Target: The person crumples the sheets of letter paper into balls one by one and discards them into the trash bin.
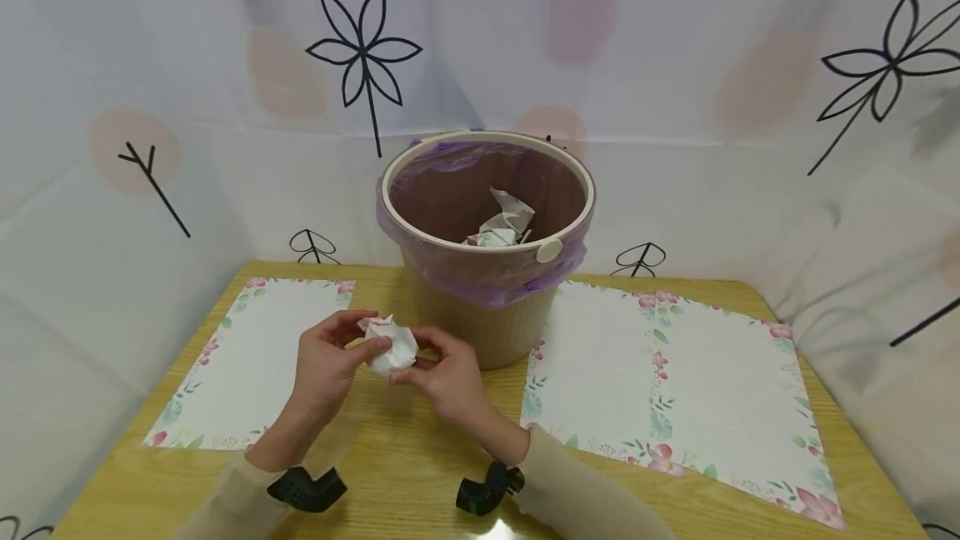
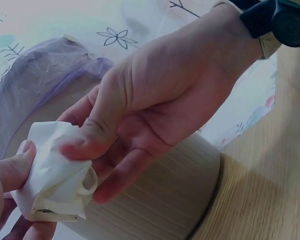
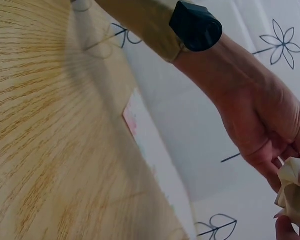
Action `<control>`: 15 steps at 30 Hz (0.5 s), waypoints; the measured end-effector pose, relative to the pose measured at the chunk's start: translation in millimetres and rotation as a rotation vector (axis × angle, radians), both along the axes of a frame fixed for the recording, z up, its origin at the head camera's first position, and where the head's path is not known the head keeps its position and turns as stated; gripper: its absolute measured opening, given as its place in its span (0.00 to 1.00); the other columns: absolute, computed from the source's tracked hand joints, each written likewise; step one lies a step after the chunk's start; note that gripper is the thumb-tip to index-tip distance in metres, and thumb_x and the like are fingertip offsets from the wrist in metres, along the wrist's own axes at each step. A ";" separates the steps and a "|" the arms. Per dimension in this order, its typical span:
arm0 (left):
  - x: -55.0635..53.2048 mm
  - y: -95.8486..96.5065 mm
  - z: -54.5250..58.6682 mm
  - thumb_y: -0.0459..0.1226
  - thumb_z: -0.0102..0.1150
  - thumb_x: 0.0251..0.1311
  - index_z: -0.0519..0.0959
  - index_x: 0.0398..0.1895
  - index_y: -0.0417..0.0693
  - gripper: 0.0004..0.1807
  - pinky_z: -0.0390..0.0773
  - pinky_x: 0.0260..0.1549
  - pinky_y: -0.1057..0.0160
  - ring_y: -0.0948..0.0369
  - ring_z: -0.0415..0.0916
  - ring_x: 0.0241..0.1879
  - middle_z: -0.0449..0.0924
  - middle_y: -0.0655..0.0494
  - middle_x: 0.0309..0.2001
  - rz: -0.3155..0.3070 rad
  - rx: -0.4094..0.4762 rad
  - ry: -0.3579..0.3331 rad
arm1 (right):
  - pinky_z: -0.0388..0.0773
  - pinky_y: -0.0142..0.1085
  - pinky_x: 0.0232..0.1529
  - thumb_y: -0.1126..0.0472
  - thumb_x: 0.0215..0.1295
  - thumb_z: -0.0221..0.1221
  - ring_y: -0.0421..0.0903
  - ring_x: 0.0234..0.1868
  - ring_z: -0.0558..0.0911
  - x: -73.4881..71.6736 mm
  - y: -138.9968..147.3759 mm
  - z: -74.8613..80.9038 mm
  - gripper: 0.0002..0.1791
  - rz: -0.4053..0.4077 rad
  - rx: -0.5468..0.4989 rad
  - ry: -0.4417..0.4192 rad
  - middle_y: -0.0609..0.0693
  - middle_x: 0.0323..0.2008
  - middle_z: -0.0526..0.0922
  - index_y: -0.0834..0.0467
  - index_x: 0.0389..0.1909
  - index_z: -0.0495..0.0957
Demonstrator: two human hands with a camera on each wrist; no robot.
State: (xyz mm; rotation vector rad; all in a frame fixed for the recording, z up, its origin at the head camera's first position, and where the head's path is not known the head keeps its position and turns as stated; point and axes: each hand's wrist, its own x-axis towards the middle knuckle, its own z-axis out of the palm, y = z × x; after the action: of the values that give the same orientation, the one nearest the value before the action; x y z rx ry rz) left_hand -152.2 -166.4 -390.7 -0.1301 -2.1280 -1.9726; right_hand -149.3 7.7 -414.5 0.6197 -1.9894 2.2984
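Between both hands is a crumpled ball of white paper (image 1: 393, 348), held in front of the bin. My left hand (image 1: 327, 361) pinches it from the left, thumb on the near face. From the other side my right hand (image 1: 448, 373) grips it between thumb and fingers. In the left wrist view the paper ball (image 2: 55, 167) shows folded edges and a small rolled opening. The right wrist view catches only part of the paper ball (image 3: 293, 192) at its right edge. Behind the hands stands a beige waste bin (image 1: 480, 332) with a purple liner bag (image 1: 487, 277) folded over its rim.
Crumpled paper scraps (image 1: 502, 227) lie inside the bin. A flower-bordered sheet (image 1: 262, 357) lies flat on the wooden table (image 1: 390, 473) at left. Two more such sheets, one near the bin (image 1: 592, 365) and one farther right (image 1: 735, 390), lie side by side. Patterned cloth (image 1: 480, 40) hangs behind.
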 end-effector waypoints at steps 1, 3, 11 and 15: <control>0.2 1.0 -0.1 0.24 0.72 0.52 0.80 0.46 0.29 0.17 0.80 0.33 0.69 0.59 0.79 0.40 0.83 0.57 0.38 0.003 0.002 0.003 | 0.83 0.39 0.43 0.81 0.45 0.72 0.50 0.45 0.84 0.0 -0.1 0.0 0.25 -0.014 -0.001 -0.002 0.62 0.44 0.81 0.70 0.49 0.81; 0.2 2.9 -0.6 0.23 0.72 0.52 0.81 0.41 0.29 0.13 0.81 0.33 0.69 0.58 0.79 0.39 0.83 0.55 0.36 0.002 0.014 0.015 | 0.84 0.39 0.41 0.81 0.45 0.72 0.49 0.43 0.84 -0.9 -0.2 -1.2 0.23 -0.044 -0.001 -0.003 0.61 0.42 0.83 0.70 0.46 0.82; -0.4 8.5 -1.5 0.19 0.70 0.49 0.82 0.28 0.31 0.06 0.83 0.36 0.65 0.58 0.83 0.39 0.85 0.52 0.33 -0.007 0.062 0.114 | 0.84 0.38 0.39 0.78 0.46 0.73 0.52 0.43 0.85 -5.8 2.8 -2.8 0.19 -0.082 0.009 0.021 0.63 0.40 0.85 0.71 0.42 0.85; -3.1 7.7 -2.3 0.21 0.71 0.50 0.84 0.28 0.35 0.06 0.83 0.37 0.65 0.58 0.82 0.39 0.85 0.47 0.35 0.015 0.064 0.090 | 0.83 0.38 0.44 0.78 0.49 0.72 0.56 0.49 0.83 -8.2 5.3 -1.5 0.23 -0.024 0.016 -0.008 0.63 0.45 0.84 0.72 0.49 0.82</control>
State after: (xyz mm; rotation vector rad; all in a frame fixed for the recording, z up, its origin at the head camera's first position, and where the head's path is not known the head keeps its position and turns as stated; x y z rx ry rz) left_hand -155.3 -158.7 -393.0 -0.1875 -2.0030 -1.9850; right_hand -157.5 13.0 -416.0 0.5857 -2.0091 2.2773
